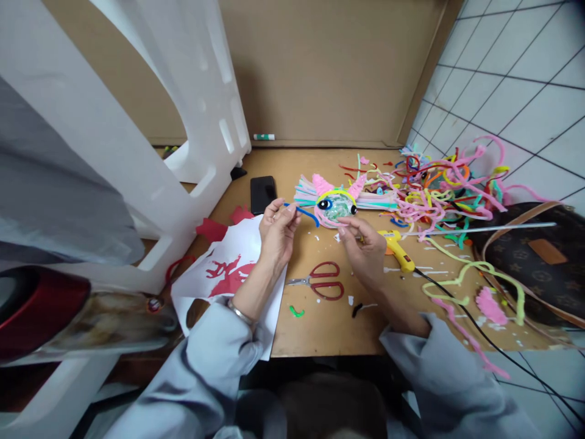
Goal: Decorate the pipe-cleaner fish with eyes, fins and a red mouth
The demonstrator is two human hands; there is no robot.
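Note:
My left hand (278,236) is closed, pinching a short blue pipe cleaner (309,214) that bends down to the right. Just right of its free end lies a craft animal face (339,206) with a clear round body, googly eyes, a yellow band, a pink lower rim and two pink fuzzy ears. My right hand (365,245) has its thumb and fingers together at the lower edge of that face; whether they grip the rim or a small piece is unclear. Red-handled scissors (327,284) lie below, between my hands. A yellow glue gun (400,251) rests beside my right hand.
Tangled pipe cleaners (448,189) cover the back right, beside a brown handbag (525,256). White paper (247,244) with red cutouts lies left, near a black phone (263,195). A white plastic frame (201,91) stands left. The glue gun's cord (470,317) trails right.

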